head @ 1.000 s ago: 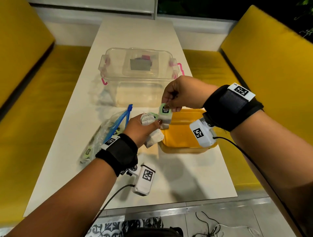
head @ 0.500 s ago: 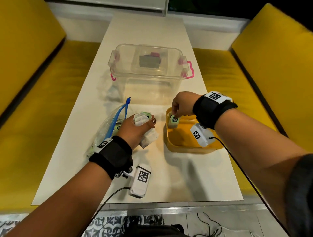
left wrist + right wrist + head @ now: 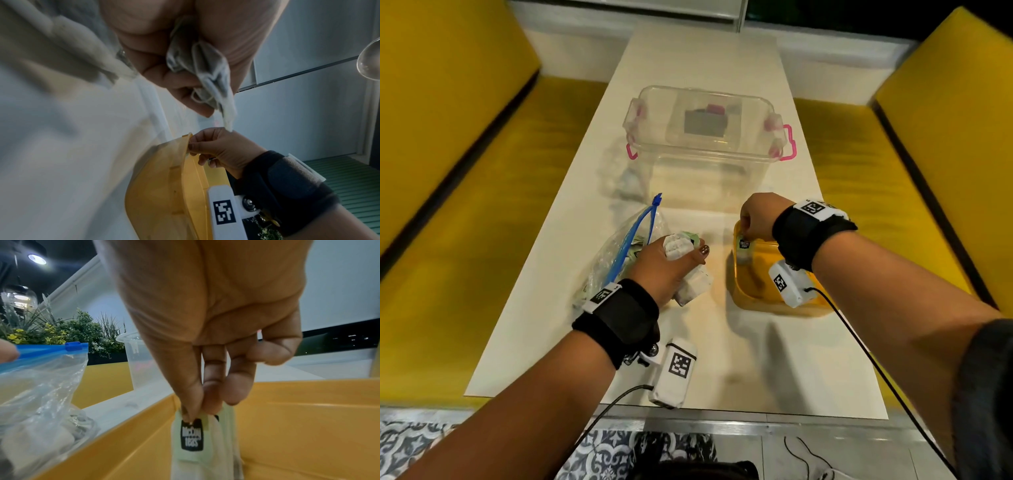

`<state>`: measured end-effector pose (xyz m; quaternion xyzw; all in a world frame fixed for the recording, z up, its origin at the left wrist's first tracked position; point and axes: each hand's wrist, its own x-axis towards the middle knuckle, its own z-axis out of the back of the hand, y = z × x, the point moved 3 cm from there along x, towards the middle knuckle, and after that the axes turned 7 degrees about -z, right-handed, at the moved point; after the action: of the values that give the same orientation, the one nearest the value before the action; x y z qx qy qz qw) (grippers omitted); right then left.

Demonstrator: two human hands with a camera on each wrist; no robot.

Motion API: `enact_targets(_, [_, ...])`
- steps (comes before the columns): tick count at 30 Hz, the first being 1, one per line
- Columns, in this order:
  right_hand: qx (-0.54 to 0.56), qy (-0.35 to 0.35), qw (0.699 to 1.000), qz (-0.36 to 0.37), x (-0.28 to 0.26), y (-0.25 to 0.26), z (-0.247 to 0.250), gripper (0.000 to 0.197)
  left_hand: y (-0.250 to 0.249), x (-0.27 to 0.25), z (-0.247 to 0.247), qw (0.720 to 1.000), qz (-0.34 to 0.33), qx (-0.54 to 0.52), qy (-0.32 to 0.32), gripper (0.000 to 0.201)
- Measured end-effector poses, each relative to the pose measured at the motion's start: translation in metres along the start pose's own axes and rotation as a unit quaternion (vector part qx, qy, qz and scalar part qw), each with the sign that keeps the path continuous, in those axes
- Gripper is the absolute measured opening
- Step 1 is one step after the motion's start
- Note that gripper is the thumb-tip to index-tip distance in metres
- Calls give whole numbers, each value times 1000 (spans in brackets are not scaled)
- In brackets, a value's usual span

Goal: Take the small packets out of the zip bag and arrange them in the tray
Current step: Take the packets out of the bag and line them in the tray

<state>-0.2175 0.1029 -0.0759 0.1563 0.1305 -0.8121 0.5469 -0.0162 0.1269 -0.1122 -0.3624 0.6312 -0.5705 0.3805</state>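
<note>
My right hand [image 3: 755, 219] pinches a pale green tea packet [image 3: 744, 247] by its top and holds it upright inside the far left corner of the yellow tray [image 3: 750, 301]. In the right wrist view the packet [image 3: 197, 444] hangs from my fingertips [image 3: 193, 404] against the tray wall [image 3: 127, 443]. My left hand [image 3: 671, 267] grips a bunch of white packets [image 3: 693, 286] just left of the tray; the left wrist view shows them [image 3: 207, 71] crumpled in my fist. The clear zip bag [image 3: 619, 253] with a blue zip lies behind that hand, more packets inside.
A clear lidded storage box [image 3: 705, 137] with pink latches stands on the white table [image 3: 722, 359] behind the bag and tray. Yellow bench seats [image 3: 482, 205] run along both sides. Wrist camera cables hang over the table's near edge.
My right hand carried the green packet from above the tray's left edge down into the tray's far left corner. The left hand stayed put with its packets.
</note>
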Motion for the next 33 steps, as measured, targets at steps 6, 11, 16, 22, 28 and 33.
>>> enact_targets(6, [17,-10,1000,-7,-3,-5,2,22,4,0,-5,999,15,-33,17,26])
enact_targets(11, [80,-72,994,21,-24,-14,22,16,0,-1,-10,999,31,-38,-7,19])
enact_targets(16, [193,-11,968,160,-69,3,37,11,-3,7,-18,995,67,-59,-36,12])
enact_targets(22, [176,-22,961,214,-95,11,30,38,-16,18,-21,986,101,-118,-59,12])
enact_targets(28, [225,-91,943,227,-100,7,22,24,-20,20,-30,983,108,-148,-24,16])
enact_targets(33, [283,-108,930,209,-107,-1,30,11,-20,19,-32,972,140,-186,5,17])
